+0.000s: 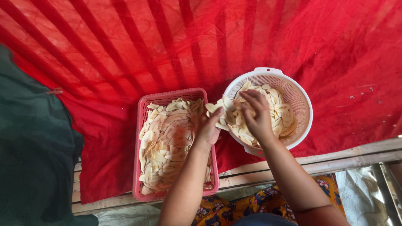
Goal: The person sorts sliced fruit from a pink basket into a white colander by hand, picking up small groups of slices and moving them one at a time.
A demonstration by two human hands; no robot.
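A pink rectangular plastic basket [141, 125] holds a flat layer of pale sliced pieces. To its right stands a round white colander [300, 100] with more of the same slices [278, 109] heaped inside. My left hand [208, 129] hovers over the basket's right rim, fingers gripping a few slices [217, 106] between the two containers. My right hand [256, 115] reaches into the colander, fingers curled on the slices there.
Red netting [125, 50] covers the surface under both containers. A dark green cloth [29, 146] lies at the left. Wooden slats [335, 161] run along the near edge, with patterned orange fabric [259, 201] below my arms.
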